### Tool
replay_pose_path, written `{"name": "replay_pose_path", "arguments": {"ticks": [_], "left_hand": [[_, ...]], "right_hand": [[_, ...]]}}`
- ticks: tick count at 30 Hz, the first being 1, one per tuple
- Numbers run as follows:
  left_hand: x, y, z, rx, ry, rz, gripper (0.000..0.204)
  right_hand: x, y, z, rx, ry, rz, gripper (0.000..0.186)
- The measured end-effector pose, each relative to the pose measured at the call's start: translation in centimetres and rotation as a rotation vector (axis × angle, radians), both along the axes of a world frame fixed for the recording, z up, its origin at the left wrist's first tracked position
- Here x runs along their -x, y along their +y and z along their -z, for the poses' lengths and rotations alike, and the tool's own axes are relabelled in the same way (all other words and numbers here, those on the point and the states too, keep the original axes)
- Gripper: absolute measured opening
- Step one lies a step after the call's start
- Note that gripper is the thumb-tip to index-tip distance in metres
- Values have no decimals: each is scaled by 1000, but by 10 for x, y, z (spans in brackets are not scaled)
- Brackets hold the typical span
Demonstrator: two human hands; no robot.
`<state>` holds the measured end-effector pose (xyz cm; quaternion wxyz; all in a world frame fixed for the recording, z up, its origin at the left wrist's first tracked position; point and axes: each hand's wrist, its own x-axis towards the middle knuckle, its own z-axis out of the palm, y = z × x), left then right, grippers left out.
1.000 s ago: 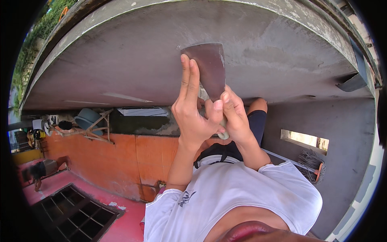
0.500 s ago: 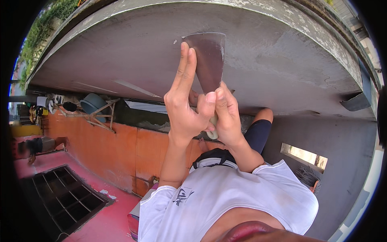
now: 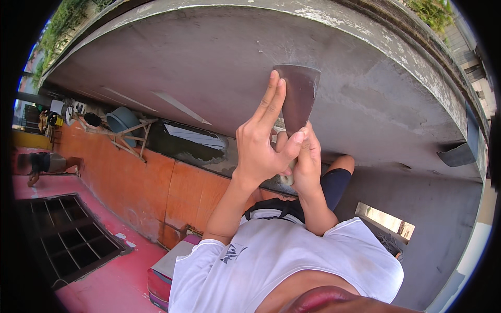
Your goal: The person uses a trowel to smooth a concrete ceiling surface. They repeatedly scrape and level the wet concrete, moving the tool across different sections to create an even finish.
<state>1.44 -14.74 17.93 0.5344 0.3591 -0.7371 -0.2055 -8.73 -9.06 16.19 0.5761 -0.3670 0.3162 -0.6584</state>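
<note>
A scraper with a wide dark brown blade and a pale handle lies against the grey concrete surface. My left hand grips it, with two fingers stretched along the blade's left edge and the thumb bent over the lower part. My right hand is closed round the handle just beside it, thumb near the base of the blade. The handle is mostly hidden by my fingers.
At left are a grey-blue tub, a wooden rack, a person and a grilled window. A bag lies below. At right are a dark hanging flap, a slot opening and a partly hidden mop.
Both hands and the scraper rose slightly, then moved right and down, shifting over the grey surface while keeping their grip. The camera's view has turned a little.
</note>
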Motion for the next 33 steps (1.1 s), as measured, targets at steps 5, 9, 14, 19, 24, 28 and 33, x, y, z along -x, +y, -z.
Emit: {"name": "replay_pose_path", "arguments": {"ticks": [5,9,14,19,24,28,33], "left_hand": [[-1,-3,-1,-3,23,-14,81],[-10,-8,-21,-19,26,-21,80],[5,5,4,-8,-19,-9,81],[-1,-11,-14,51,-10,-75,81],[6,5,-9,-97,-29,19,79],[10,10,5,-80,9,39,79],[-4,-18,-29,76,4,-96,73]], "right_hand": [[0,-9,-6,26,4,-29,50],[-10,-17,-18,36,34,10,46],[8,5,0,0,17,11,47],[-3,-18,-21,56,-8,-44,48],[-4,1,-12,-31,-39,31,48],[8,4,0,-3,43,26,52],[-6,-34,-35,118,42,-81,56]]}}
